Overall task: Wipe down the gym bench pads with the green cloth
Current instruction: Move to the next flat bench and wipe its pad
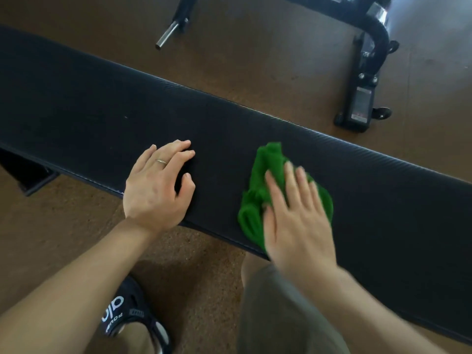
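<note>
A person leans over a long black padded surface; the left hand rests near its front edge, fingers loosely bent, holding nothing. At about three o'clock from it, the right hand presses flat, fingers straight, on the bunched green cloth. The cloth overhangs the near edge, so a stroke toward six o'clock could drag it to the floor.

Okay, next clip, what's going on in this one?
A person is wiping a black gym bench pad with a green cloth. The right hand presses flat on the bunched cloth near the pad's near edge and looks motion-blurred. The left hand rests on the pad beside it, fingers loosely bent, holding nothing. Other black equipment stands on the brown floor behind.
</note>
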Motion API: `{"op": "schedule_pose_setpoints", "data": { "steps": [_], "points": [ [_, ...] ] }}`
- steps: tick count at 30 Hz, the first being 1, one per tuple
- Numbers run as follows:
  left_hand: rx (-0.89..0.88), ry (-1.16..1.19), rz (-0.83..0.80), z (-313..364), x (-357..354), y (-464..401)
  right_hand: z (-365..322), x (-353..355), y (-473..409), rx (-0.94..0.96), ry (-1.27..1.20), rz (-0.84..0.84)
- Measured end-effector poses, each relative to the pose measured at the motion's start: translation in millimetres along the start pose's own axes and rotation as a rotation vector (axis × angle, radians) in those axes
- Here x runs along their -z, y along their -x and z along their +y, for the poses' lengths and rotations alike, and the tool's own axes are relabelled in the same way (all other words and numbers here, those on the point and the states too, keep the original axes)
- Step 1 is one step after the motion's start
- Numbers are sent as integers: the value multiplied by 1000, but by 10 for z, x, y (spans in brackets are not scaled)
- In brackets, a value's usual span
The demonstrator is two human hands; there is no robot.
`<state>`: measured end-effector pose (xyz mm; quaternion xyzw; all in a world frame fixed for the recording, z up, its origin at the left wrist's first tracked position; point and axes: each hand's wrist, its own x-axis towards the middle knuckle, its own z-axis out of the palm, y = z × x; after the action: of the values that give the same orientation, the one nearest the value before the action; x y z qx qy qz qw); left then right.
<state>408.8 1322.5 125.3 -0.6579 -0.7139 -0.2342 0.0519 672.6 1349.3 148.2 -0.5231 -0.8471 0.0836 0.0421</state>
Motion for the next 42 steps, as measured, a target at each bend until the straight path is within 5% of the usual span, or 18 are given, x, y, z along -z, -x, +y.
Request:
{"op": "schedule_pose_setpoints", "data": {
  "steps": [6, 11, 19, 23, 28, 37, 42],
  "points": [
    [-9, -4, 14, 0, -1, -4, 37, -13, -314, 220, -5, -26],
    [18, -8, -12, 16, 25, -3, -55, -36, -1417, -16, -39, -18],
    [30, -7, -19, 20, 23, -4, -422, -75, -81, 211, -19, -60],
    [27, -5, -23, 27, 19, -14, -155, -37, -680, 287, -29, -14],
    [29, -7, -11, 12, 13, -3, -104, -37, -1685, -23, -41, -35],
    [23, -9, -28, 16, 20, 6, -329, -51, -128, 240, -47, -51],
    [27, -15, -18, 1, 14, -5, 154, 20, -1107, 142, -38, 21]
  ]
}}
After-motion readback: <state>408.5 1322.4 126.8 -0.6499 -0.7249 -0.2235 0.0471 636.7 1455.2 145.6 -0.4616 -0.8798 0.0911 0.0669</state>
